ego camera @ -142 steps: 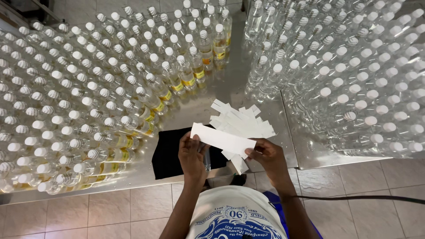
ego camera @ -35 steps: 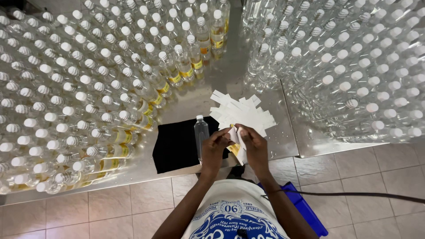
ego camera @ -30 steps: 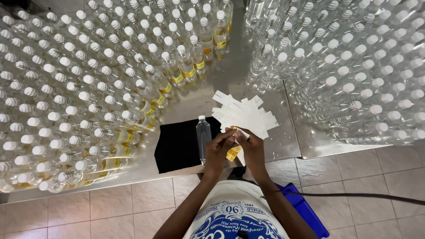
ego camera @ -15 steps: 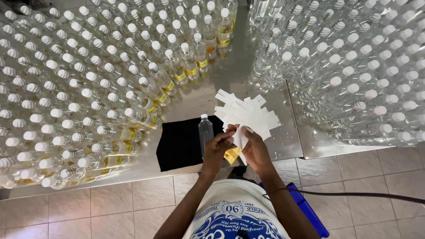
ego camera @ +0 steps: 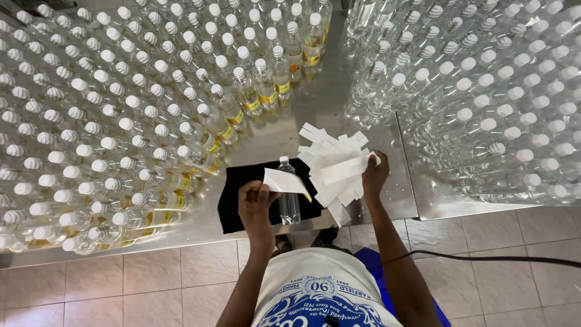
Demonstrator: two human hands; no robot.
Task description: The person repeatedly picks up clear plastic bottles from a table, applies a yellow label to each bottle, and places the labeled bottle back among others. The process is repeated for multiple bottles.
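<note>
The left hand [ego camera: 255,203] pinches a thin white paper label [ego camera: 284,181] by one end, just in front of a clear plastic bottle with a white cap [ego camera: 288,192] standing on the black cloth [ego camera: 242,197]. The right hand [ego camera: 374,172] rests, fingers curled, on the heap of white label strips [ego camera: 336,163] on the steel tabletop [ego camera: 290,130]. The label looks light and floppy, best held at its edges.
</note>
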